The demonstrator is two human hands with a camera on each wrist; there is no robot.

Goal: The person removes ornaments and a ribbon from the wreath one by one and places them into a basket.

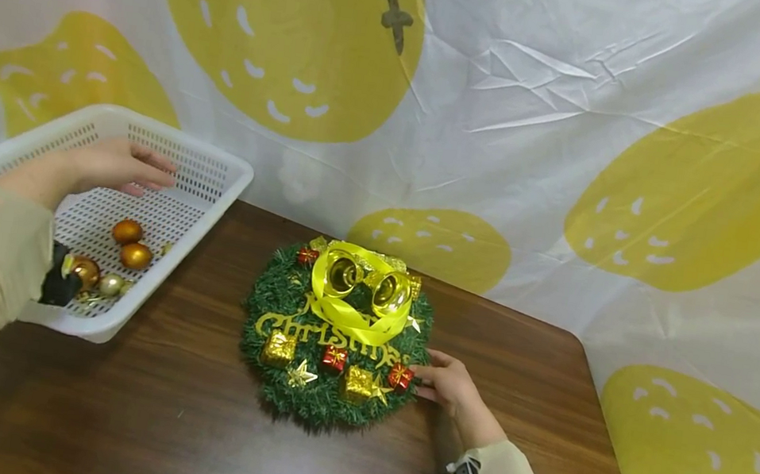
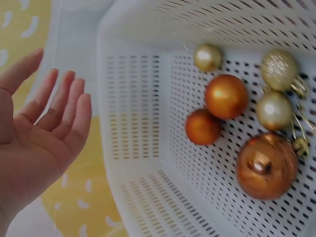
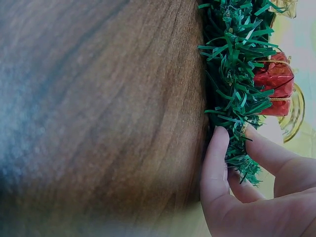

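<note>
A green Christmas wreath [image 1: 322, 402] with gold bells, a yellow ribbon and small red and gold gift boxes lies on the wooden table [image 1: 183, 419]. My right hand [image 1: 449, 382] pinches the wreath's right edge [image 3: 237, 123] between thumb and fingers, beside a red gift box [image 3: 276, 84]. My left hand [image 1: 117, 164] hovers over the white perforated basket [image 1: 215, 175], fingers straight and holding nothing [image 2: 49, 128]. Several orange and gold baubles [image 2: 226, 96] lie in the basket's near end [image 1: 127, 244].
A white cloth with yellow fruit prints [image 1: 512, 110] hangs right behind the table. The basket overhangs the table's left side. The table's right corner [image 1: 578, 343] is rounded, with bare wood in front of the wreath.
</note>
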